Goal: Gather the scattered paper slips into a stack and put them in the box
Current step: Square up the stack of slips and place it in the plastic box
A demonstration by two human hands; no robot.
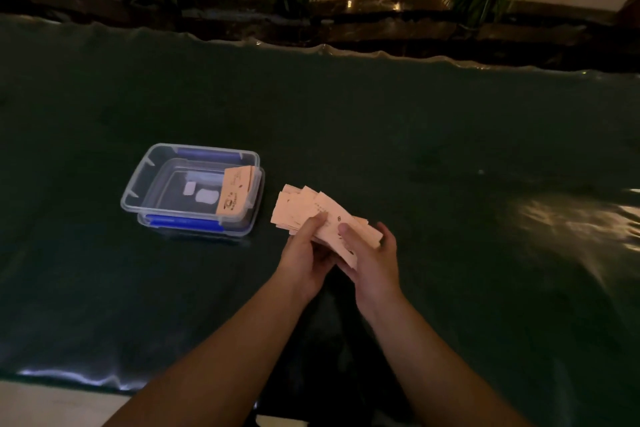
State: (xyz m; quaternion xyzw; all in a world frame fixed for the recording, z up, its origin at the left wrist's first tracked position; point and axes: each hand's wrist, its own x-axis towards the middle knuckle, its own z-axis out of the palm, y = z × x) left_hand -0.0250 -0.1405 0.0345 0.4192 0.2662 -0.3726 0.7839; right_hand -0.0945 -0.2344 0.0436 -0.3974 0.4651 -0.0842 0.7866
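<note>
Head view: both hands, left hand (304, 255) and right hand (372, 258), clasp dim, fanned slips (304, 206), print unreadable.

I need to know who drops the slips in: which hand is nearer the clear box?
Left. The left hand holds the slips just right of the clear box; the right hand grips the same bundle farther to the right.

A dark green counter (415, 121) fills the frame; a clear plastic box (138, 184) sits left of centre.
</note>
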